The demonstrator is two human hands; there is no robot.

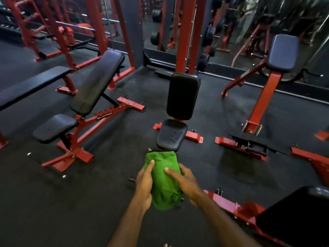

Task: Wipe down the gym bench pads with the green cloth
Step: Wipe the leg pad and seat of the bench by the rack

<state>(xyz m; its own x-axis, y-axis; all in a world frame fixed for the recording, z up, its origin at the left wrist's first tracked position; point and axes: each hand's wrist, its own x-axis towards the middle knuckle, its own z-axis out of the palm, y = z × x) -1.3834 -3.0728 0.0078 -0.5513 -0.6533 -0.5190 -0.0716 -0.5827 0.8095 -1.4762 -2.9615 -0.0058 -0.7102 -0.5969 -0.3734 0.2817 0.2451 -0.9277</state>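
Before the bench seat (171, 134), green cloth (164, 180) gripped by left hand (144, 182) and right hand (187, 182)

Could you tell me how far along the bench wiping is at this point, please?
Nothing shows as wiped yet. In hand: the left hand and right hand hold the green cloth bunched in the air, short of the upright bench's seat pad. Left: that seat, its back pad and the incline bench.
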